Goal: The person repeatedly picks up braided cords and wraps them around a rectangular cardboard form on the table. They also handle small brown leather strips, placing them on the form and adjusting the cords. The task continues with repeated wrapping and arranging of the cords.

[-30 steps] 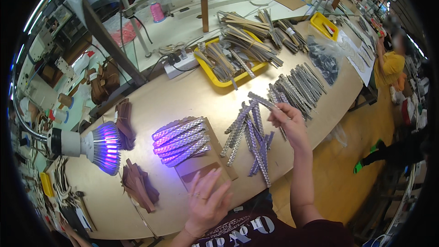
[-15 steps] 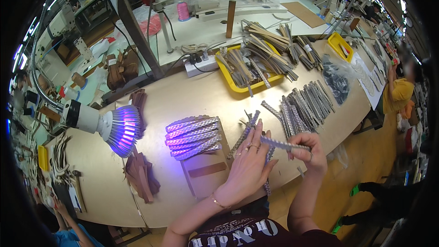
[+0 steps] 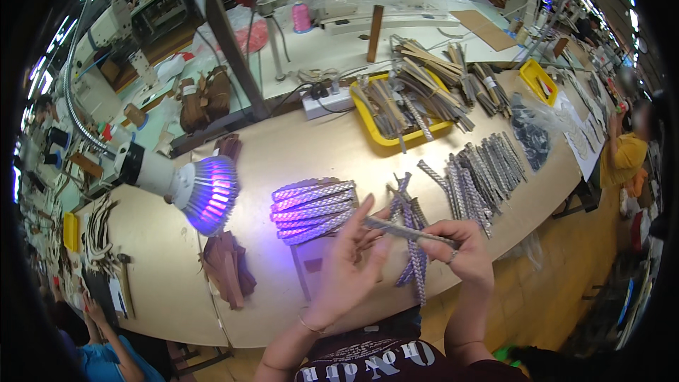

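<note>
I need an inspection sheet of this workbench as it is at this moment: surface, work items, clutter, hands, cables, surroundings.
Surface: pale curved workbench, crowded.
Work items: one braided strip held over a loose pile of strips; a row of strips lies under the purple lamp.
Clutter: yellow tray of strips, grey strips in rows, brown leather pieces.
Hands: left hand and right hand both hold the braided strip.
Cables: power strip with cords.
Surroundings: sewing machines, thread cones, other workers nearby.
</note>
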A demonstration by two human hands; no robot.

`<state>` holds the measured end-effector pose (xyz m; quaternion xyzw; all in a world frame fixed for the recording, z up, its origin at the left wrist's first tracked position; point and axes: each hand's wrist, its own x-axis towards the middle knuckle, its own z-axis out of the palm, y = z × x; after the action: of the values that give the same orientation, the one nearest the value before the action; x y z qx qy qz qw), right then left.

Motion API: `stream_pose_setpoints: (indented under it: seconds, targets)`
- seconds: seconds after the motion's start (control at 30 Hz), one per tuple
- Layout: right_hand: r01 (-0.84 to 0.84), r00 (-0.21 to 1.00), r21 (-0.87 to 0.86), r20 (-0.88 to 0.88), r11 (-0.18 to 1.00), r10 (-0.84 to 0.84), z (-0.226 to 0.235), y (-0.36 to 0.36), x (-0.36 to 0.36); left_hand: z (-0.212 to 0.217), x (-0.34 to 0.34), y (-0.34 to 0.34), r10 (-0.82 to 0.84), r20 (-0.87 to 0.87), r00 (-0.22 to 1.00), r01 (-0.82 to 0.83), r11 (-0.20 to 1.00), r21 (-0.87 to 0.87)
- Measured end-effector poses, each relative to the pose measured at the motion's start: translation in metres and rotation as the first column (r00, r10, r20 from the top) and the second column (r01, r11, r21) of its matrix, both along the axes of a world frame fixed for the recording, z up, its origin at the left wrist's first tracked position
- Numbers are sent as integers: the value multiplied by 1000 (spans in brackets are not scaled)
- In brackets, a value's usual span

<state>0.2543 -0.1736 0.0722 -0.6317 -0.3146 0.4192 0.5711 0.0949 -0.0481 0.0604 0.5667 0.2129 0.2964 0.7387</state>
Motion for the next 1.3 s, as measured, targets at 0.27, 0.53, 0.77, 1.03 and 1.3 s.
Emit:
stream_pose_setpoints:
  seconds: [0.27,0.53,0.77,1.03,1.3]
  targets:
    - [-137,945,155,-274,978,176,-3,75,-52,-14,-69,49,414,63,908,-398,900,-176]
    - [-196,946,166,-228,966,231,-9,115,-83,-40,-109,65,557,95,825,-536,824,-184]
    - [-171,957,130,-216,977,196,-6,125,-92,-49,-117,60,552,65,831,-526,820,-224]
    - [-333,940,216,3,918,341,-4,119,-73,-48,-120,64,463,127,877,-396,847,-356]
    - [-230,965,48,142,972,221,1,116,-67,-48,-109,68,427,153,891,-377,885,-272]
